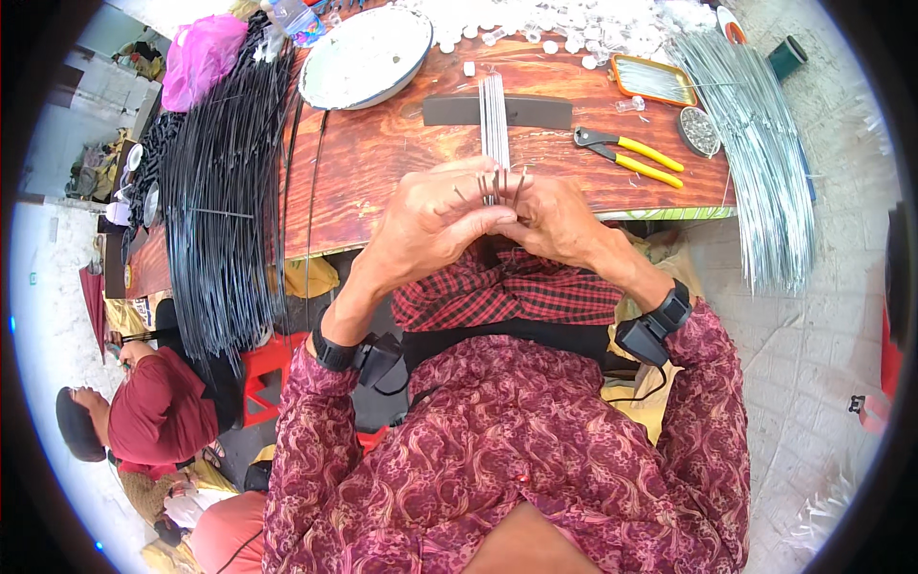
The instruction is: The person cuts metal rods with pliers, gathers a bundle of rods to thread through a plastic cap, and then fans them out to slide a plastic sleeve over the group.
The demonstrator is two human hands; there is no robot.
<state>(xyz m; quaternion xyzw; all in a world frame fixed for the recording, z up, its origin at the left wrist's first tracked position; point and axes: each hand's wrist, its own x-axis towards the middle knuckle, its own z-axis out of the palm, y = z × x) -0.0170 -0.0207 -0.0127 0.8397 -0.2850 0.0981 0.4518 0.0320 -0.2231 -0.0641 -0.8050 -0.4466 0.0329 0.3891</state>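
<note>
My left hand [430, 215] and my right hand [550, 220] meet at the table's near edge, thumbs close together. Between them they grip a small bundle of thin metal wires [493, 115]. Silvery lengths stretch away from me over a dark flat strip [540, 111] lying on the table. Several darker wire ends stick out unevenly above my thumbs, some splayed sideways. My fingers hide the middle of the bundle. To the right of my hands lie cutting pliers [631, 158] with yellow handles, touched by neither hand.
Black wires [215, 220] overhang the wooden table [368, 153] on the left, silvery wires [765, 172] on the right. Also there: a white basin [368, 57], white plastic pieces [574, 29], an orange-rimmed tray [653, 81] and a round tin [699, 131]. Another person [163, 407] sits at left.
</note>
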